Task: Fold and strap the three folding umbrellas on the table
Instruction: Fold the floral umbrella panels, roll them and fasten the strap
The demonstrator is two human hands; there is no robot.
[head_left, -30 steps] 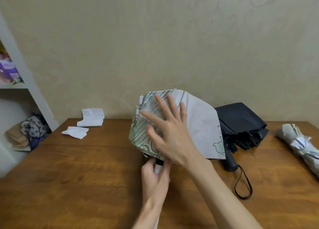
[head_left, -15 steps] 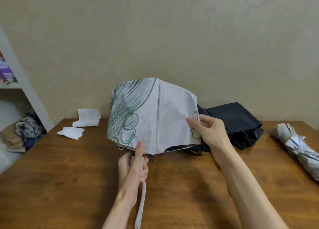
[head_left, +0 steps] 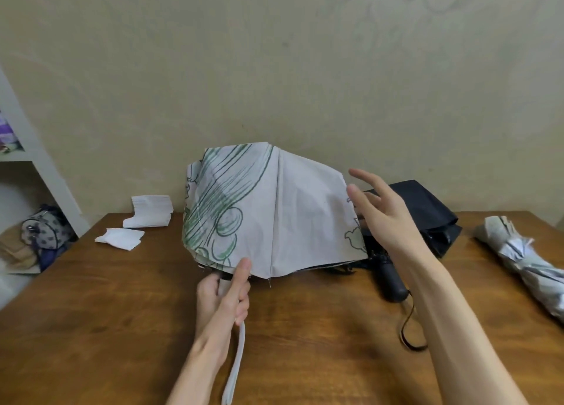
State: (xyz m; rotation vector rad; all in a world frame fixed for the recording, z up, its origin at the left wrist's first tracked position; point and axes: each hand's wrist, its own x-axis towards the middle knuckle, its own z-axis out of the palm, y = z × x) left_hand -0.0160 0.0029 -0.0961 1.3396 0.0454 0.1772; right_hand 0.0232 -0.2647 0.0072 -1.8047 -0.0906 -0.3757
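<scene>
Above the middle of the surface [head_left: 122, 313], the left hand [head_left: 224, 297] is gripping the white umbrella [head_left: 274, 209] by its handle, holding the loose canopy up, seemingly for pleating. The right hand [head_left: 384, 212] is hovering wide, fingers spread, beside the canopy's right edge. The black umbrella [head_left: 427, 209] is lying loose toward the far edge; the rolled umbrella [head_left: 525, 258] is resting at the right edge.

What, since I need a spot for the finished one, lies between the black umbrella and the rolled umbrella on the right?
Only bare wooden table separates the black umbrella from the rolled umbrella, as the head view shows.
</scene>
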